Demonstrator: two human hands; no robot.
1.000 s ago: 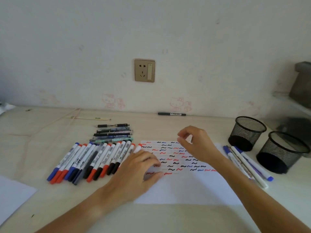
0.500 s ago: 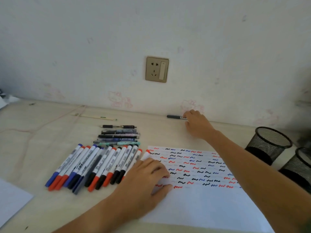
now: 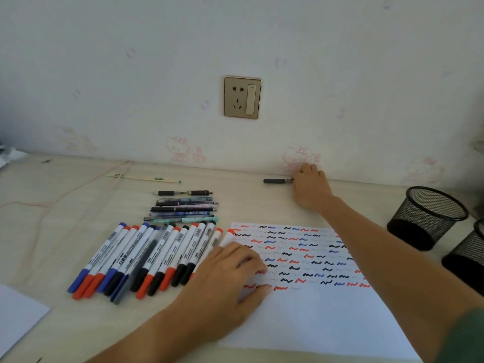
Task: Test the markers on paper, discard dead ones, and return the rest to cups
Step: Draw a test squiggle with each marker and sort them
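The black marker [image 3: 275,181] lies crosswise at 12 o'clock by the wall, its right end under the right hand [image 3: 310,189], whose fingers curl onto it. Left hand [image 3: 230,273] presses flat on the paper [image 3: 314,318], way farther off.

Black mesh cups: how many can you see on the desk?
2. One black mesh cup stands at the right of the desk, beside the test paper. The second mesh cup sits nearer, cut off by the right edge. More may lie out of view.
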